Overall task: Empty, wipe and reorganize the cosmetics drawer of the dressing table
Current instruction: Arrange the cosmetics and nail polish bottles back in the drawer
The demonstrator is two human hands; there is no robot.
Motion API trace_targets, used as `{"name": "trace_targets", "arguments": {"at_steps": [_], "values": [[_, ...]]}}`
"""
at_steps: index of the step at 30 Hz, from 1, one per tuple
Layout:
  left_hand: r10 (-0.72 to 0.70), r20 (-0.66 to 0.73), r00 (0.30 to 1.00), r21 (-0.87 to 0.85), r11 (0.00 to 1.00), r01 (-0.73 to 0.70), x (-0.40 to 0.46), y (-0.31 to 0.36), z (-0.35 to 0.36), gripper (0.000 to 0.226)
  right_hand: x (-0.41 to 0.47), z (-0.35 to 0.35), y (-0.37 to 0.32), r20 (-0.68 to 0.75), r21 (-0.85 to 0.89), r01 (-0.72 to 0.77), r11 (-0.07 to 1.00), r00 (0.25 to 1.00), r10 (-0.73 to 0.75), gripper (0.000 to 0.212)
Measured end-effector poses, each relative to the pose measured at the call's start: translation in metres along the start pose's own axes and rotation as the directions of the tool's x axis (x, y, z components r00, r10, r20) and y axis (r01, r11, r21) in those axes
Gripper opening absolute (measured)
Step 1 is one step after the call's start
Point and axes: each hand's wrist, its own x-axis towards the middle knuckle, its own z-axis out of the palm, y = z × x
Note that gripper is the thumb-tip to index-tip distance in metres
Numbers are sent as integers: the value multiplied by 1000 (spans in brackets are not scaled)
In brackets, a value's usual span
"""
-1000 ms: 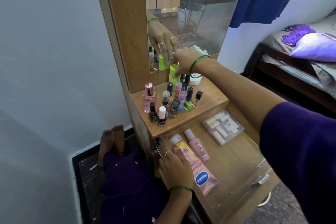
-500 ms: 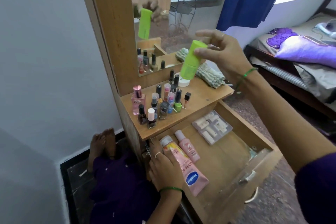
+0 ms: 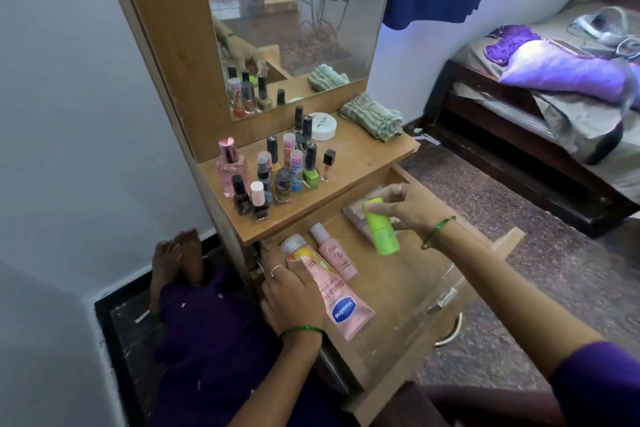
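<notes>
Fingers of right hand (image 3: 403, 206) pinch lime-green plastic roll-on bottle (image 3: 381, 230) above open wooden drawer (image 3: 408, 274); left hand (image 3: 292, 295) fingers lie flat on pink Vaseline lotion tube (image 3: 341, 303).

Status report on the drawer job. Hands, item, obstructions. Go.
Right hand pinches green bottle by its cap, over open drawer. Left hand rests on Vaseline tube in drawer. Clear case lies under the bottle.
</notes>
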Motion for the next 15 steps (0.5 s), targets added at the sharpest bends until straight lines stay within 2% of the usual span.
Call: {"name": "trace_targets", "arguments": {"at_steps": [6, 9, 15], "values": [[3, 2, 1000, -11, 1000, -3, 0, -1, 1, 33, 23, 30, 8, 49, -268, -5, 963, 999, 19, 11], [2, 8, 1000, 10, 1000, -2, 1, -5, 4, 33, 31, 37, 4, 48, -347, -2, 938, 999, 20, 33], [-1, 16, 1000, 20, 1000, 0, 2, -7, 6, 38, 42, 55, 1, -9, -458, -38, 888, 999, 38, 34]]}}
